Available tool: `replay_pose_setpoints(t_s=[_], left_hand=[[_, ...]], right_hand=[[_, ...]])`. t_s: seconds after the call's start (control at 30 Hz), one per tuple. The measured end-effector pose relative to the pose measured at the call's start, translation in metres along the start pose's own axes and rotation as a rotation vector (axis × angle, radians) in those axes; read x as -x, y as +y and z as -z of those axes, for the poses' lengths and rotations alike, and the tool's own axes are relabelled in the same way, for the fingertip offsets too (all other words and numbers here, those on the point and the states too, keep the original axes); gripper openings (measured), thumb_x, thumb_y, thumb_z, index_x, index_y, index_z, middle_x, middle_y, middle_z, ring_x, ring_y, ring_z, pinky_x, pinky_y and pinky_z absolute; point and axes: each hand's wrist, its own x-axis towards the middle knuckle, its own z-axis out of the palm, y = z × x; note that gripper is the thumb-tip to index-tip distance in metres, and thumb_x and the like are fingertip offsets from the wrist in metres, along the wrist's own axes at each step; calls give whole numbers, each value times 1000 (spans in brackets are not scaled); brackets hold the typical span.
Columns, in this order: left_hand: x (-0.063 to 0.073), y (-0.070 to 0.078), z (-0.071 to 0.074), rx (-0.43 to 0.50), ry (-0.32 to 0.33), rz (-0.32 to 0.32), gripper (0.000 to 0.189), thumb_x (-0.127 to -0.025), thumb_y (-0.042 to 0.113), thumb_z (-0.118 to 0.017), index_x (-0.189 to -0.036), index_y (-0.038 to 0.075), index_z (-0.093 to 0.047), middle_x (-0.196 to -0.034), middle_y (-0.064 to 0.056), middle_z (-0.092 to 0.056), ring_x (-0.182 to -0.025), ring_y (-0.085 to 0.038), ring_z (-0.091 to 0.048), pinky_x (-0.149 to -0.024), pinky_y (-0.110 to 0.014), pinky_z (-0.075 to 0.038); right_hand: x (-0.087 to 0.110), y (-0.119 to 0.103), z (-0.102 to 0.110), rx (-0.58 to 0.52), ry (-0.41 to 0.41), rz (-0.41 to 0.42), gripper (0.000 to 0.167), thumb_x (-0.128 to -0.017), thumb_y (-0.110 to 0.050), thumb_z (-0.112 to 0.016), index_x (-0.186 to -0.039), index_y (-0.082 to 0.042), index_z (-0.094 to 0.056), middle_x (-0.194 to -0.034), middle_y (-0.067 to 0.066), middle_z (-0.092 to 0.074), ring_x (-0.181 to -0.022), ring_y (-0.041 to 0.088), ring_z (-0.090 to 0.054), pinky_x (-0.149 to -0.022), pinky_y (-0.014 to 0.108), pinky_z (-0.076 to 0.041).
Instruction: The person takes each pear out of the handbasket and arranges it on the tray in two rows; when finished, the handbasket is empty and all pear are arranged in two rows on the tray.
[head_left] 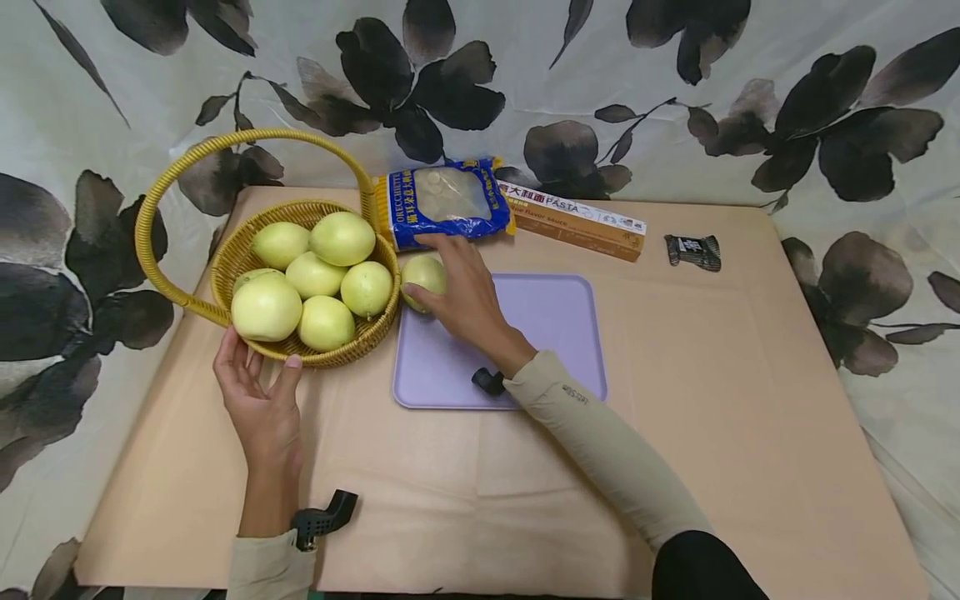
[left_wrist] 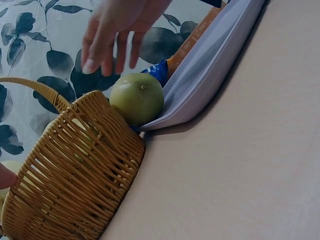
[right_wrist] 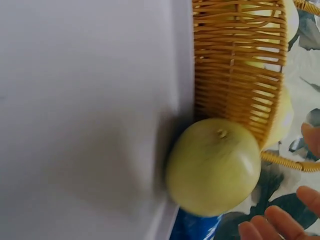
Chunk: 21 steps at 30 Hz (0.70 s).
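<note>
A yellow wicker basket (head_left: 348,354) with a tall handle holds several yellow-green apples (head_left: 266,307). My left hand (head_left: 262,408) touches the basket's near side, its fingers by the foot of the handle and its thumb against the wicker. Another yellow-green apple (right_wrist: 214,167) sits at the far left corner of the lilac tray (head_left: 498,350), right beside the basket. Above this apple hovers my right hand (head_left: 468,296), fingers extended and spread. Both wrist views show a gap between the right fingers and the apple (left_wrist: 136,99).
Behind the tray lies a blue and yellow pasta bag (head_left: 450,200), with a brown and white pasta box (head_left: 573,221) to its right. A small black wrapped packet (head_left: 692,252) lies farther right. A floral cloth hangs behind the table (head_left: 735,400).
</note>
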Motion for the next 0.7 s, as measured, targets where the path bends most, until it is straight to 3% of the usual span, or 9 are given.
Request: replay_pose_setpoints(t_s=[0.27, 0.7], left_hand=[[1, 0, 1, -8, -3, 3, 85, -93, -15, -66, -162, 23, -33, -169, 0, -31, -156, -22, -32, -118, -37, -45], [2, 2, 0, -21, 2, -2, 85, -93, -15, -66, -162, 23, -33, -168, -1, -32, -156, -22, -33, -119, -38, -44]], right_hand=[[-23, -26, -11, 12, -55, 111, 71, -93, -40, -84, -153, -19, -54, -153, 5, -57, -144, 23, -50, -115, 40, -48], [-59, -46, -32, 87, -196, 166, 72, -98, -40, -78, -160, -26, -44, -167, -2, -44, -150, 16, -43, -122, 29, -39]])
